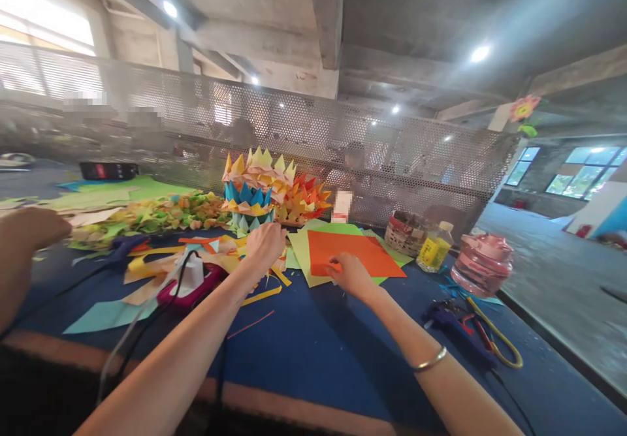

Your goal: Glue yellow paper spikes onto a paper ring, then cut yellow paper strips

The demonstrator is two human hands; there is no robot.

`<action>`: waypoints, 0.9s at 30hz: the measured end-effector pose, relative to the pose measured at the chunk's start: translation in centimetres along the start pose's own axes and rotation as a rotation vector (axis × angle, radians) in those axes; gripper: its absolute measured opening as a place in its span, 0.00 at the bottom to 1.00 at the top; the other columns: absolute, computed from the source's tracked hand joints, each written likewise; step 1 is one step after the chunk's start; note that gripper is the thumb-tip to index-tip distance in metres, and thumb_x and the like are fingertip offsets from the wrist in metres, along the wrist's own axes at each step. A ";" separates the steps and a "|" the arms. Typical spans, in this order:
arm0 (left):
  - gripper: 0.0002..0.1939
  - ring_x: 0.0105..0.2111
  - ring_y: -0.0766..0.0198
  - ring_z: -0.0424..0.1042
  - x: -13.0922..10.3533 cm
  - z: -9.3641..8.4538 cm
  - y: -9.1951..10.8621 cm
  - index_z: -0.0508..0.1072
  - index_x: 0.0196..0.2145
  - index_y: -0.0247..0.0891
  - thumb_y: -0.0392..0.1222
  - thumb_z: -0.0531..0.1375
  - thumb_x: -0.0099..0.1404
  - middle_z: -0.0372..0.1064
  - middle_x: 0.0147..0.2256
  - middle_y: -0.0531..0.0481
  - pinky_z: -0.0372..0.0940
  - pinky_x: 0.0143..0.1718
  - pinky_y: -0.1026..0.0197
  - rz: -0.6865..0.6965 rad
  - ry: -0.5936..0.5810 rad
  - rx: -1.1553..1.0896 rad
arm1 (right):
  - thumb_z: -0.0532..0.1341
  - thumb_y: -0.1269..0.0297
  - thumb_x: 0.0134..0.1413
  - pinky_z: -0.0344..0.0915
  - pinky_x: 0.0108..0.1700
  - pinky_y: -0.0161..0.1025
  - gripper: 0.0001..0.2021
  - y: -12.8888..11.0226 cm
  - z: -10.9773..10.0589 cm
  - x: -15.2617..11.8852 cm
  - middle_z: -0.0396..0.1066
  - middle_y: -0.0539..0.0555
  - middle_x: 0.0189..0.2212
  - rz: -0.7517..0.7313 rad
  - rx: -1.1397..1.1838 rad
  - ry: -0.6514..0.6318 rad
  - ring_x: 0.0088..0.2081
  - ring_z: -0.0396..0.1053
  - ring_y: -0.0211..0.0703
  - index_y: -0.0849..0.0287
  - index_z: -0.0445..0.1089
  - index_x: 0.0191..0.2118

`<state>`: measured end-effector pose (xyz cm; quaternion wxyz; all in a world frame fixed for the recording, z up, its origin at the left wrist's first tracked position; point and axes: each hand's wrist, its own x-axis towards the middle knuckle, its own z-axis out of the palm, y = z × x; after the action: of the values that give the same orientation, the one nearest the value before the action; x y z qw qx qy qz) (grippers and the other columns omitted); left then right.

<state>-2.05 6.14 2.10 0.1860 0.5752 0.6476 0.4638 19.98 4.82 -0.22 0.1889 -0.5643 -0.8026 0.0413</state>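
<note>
My left hand (267, 245) is closed, knuckles up, just in front of the stacked paper crowns (249, 202) and over the yellow paper strips (264, 295); whatever its fingers hold is hidden. My right hand (351, 274), with a bangle on the wrist, reaches to the lower left edge of an orange paper sheet (367, 253). Its bent fingers are slightly apart and touch the sheet. Light green paper sheets (304, 266) lie under the orange one.
Another person's arm (29, 240) comes in at left near a heap of paper pieces (166, 217). A magenta power strip (210, 282) with cords is left of centre. At right are a basket (405, 232), yellow-labelled bottle (435, 247), pink jug (482, 263) and glue gun (460, 331).
</note>
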 end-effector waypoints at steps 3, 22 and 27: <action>0.08 0.58 0.43 0.55 0.1 -0.4 -0.3 0.73 0.37 0.34 0.28 0.61 0.58 0.63 0.53 0.39 0.52 0.55 0.42 0.007 0.015 0.027 | 0.59 0.58 0.59 0.66 0.48 0.51 0.15 -1.8 0.9 1.0 0.68 0.56 0.48 0.020 -0.133 -0.063 0.47 0.68 0.46 0.60 0.67 0.48; 0.16 0.42 0.58 0.71 0.9 5.3 -1.1 0.67 0.50 0.35 0.43 0.58 0.67 0.66 0.48 0.44 0.69 0.41 0.51 -0.526 -0.307 -0.687 | 0.58 0.60 0.60 0.68 0.45 0.48 0.15 0.1 1.0 3.0 0.68 0.56 0.47 0.256 -0.315 -0.055 0.44 0.69 0.44 0.60 0.66 0.49; 0.16 0.42 0.58 0.71 1.0 5.8 -0.2 0.67 0.50 0.35 0.43 0.58 0.67 0.67 0.48 0.44 0.69 0.40 0.51 -0.573 -0.339 -0.702 | 0.58 0.60 0.60 0.69 0.44 0.47 0.15 3.0 -1.1 2.8 0.68 0.56 0.47 0.342 -0.245 0.046 0.44 0.69 0.45 0.60 0.66 0.50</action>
<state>2.05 9.32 -0.66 0.5921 0.3437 0.5447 0.4843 22.20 8.30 0.71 0.1274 -0.7119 -0.6896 -0.0379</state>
